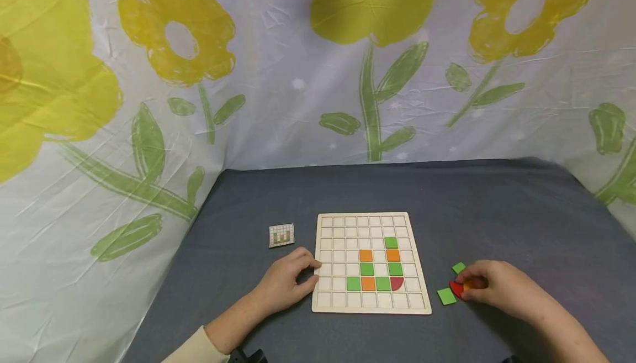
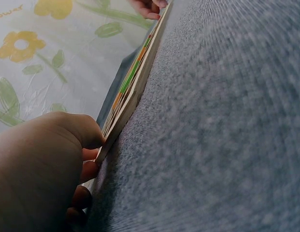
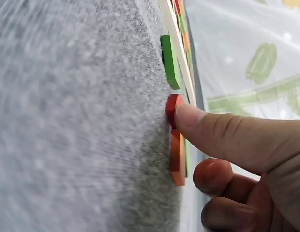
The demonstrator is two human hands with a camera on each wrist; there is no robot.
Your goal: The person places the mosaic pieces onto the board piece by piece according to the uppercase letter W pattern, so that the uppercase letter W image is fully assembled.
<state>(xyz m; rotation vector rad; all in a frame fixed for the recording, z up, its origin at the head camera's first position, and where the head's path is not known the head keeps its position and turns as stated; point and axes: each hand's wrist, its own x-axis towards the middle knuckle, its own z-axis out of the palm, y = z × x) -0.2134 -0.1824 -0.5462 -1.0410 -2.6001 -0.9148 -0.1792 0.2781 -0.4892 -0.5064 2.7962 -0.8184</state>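
A wooden grid board [image 1: 328, 299] lies on the table, bearing green squares, orange squares and one red quarter-round tile [image 1: 397, 283]. My left hand [image 1: 285, 277] touches its left edge with thumb and fingertips; the left wrist view has the thumb [image 2: 87, 129] at the board's rim. Right of the board, my right hand [image 1: 502, 285] pinches a red rounded tile [image 1: 455, 290] between thumb and index finger. In the right wrist view, the thumb presses on this red tile [image 3: 172, 108], with an orange tile [image 3: 177, 157] close beside it, partly under the hand.
Two loose green squares lie by the right hand, one nearer [image 1: 446, 296] and one farther [image 1: 459, 267]. A small card [image 1: 281, 235] with a printed grid pattern lies left of the board. Dark grey cloth [image 1: 248, 203] covers the table, and a flowered curtain [image 1: 278, 120] hangs behind.
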